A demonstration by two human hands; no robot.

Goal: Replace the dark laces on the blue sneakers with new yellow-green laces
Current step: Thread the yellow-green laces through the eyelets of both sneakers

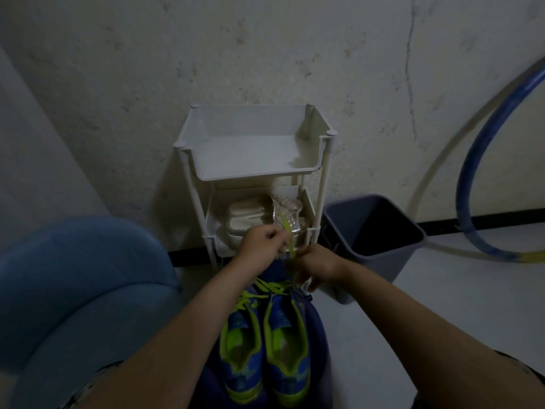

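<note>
One yellow-green lace [290,245] upright, pinched in left grip [259,242], right grip [317,265] curled beside

Cloth yellow-green lace [290,243] at left hand [259,243], blue sneakers [283,323] cloth, rack [253,169] beyond left hand matt white plastic, bin [374,255] beside right hand [315,267] smooth grey plastic, wall [265,54] rough, cracked

sneakers [265,343] blue, yellow-green lining | laces [267,287] yellow-green | bin [380,261] grey | rack [253,140] white

Pale floor [442,293] carries white rack [253,174], grey bin [380,261] and hoop [472,160]
</note>
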